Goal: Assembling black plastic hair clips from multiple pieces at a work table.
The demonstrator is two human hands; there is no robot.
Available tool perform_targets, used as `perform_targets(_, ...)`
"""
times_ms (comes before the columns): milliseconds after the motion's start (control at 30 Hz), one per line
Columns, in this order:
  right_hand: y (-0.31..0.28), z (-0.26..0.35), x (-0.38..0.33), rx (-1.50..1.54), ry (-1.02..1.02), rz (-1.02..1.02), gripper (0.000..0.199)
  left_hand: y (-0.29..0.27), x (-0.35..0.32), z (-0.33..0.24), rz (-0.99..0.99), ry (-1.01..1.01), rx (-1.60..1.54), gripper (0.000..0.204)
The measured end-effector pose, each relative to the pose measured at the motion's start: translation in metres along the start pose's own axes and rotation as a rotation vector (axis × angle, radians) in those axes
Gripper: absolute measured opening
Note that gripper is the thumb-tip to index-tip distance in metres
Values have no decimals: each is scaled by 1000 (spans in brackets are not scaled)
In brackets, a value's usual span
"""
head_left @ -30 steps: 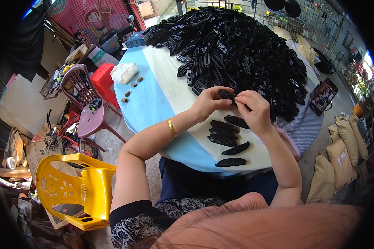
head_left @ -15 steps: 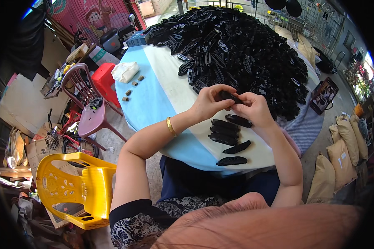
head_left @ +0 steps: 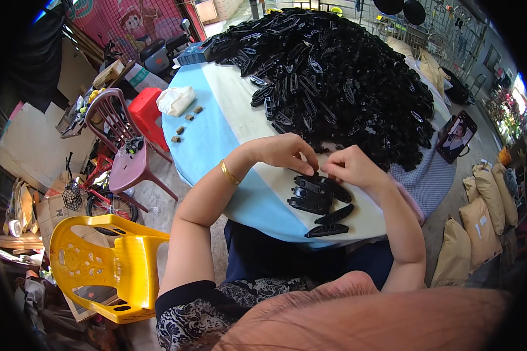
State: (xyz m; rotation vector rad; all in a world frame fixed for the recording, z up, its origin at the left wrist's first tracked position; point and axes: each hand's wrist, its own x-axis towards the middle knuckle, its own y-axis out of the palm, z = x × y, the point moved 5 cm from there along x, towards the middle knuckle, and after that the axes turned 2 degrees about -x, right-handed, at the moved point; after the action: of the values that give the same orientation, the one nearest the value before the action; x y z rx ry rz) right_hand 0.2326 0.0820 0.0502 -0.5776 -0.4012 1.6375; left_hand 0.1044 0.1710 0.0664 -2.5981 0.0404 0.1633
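Long, curved black plastic clips, apparently hair clips (head_left: 309, 200), lie in a small bunch on the cloth before me. My left hand (head_left: 291, 153), with a gold bangle on its wrist, has thumb and fingertips bent together at the far end of the bunch, on a clip there. Close beside it, my right hand (head_left: 352, 167) has its fingers pinched at the end of a slanting black clip (head_left: 337, 189). Two more single clips (head_left: 327, 229) lie nearer the table's edge. Beyond both hands rises a large heap of black clips (head_left: 334, 82).
The round table has a blue and cream cloth (head_left: 205, 134). On its left are a white bag (head_left: 176, 100) and small brown blocks (head_left: 188, 117). A phone (head_left: 457, 137) stands at the right. Yellow chair (head_left: 123, 263), purple chair (head_left: 129, 169) and filled sacks (head_left: 480, 225) surround the table.
Both hands have come down nearer to me, from holding a black clip in the air to the bunch on the cloth. The bunched clips have shifted and lie closer together.
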Motion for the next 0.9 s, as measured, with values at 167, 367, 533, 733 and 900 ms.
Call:
perform_targets(167, -7, 3, 10, -504, -364, -476, 19, -24, 6, -10, -757, 227, 709, 25)
perform_targets(367, -1, 10, 8, -682, -483, -575, 11, -29, 19, 6, -819, 288, 919, 28)
perform_targets(533, -21, 12, -3, -290, -324, -683, 20, -45, 4, 1, -1051, 285, 243, 22)
perform_targets(733, -33, 2, -1, 274, -375, -788, 18, -20, 15, 17, -536, 269, -1096, 32)
perform_targets(900, -26, 22, -9, -1, -526, -840, 12, -11, 23, 28, -608, 210, -1160, 33)
